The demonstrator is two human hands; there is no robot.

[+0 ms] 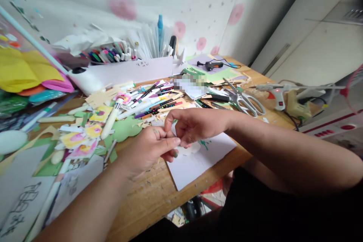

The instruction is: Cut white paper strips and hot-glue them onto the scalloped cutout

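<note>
My left hand (pixel 151 145) and my right hand (pixel 195 124) meet over the front part of the table. Thumb and fingers of each are pinched together and the fingertips touch; what lies between them is too small and hidden to make out. Just beneath the fingertips shows an off-white piece with a wavy edge (pixel 190 149), partly covered by my hands. Whether it is held or rests on the sheet below, I cannot tell. That white sheet of paper (pixel 195 166) carries green paint marks near my right wrist.
Painted flower cutouts (pixel 95 130) and green paper scraps (pixel 127 128) crowd the left. Behind my hands lie scattered markers (pixel 159 110) and grey-handled scissors (pixel 246 102). A white glue gun (pixel 276 94) stands at the right, a black one (pixel 211 65) farther back. Pens fill a white box (pixel 133 70).
</note>
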